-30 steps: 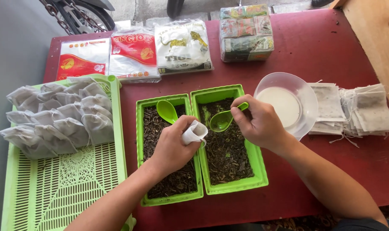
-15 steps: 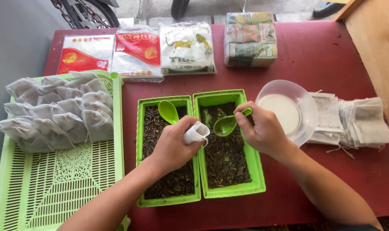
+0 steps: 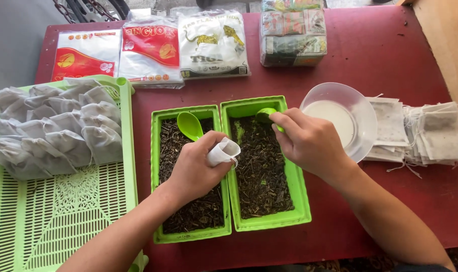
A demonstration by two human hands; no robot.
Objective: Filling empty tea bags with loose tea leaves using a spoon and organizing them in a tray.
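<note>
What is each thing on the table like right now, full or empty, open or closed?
left hand: gripping small white bag
small white bag: mouth open
right hand: holding green scoop
green scoop: dipped into right tray
right tray: holds dried leaves
left tray: holds dried leaves, spare scoop
basket: part filled with bags

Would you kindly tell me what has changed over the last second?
The right hand drew the green scoop away from the small white bag's mouth, up to the right tray's far end. The left hand keeps holding the bag; the other scoop rests unmoved.
</note>
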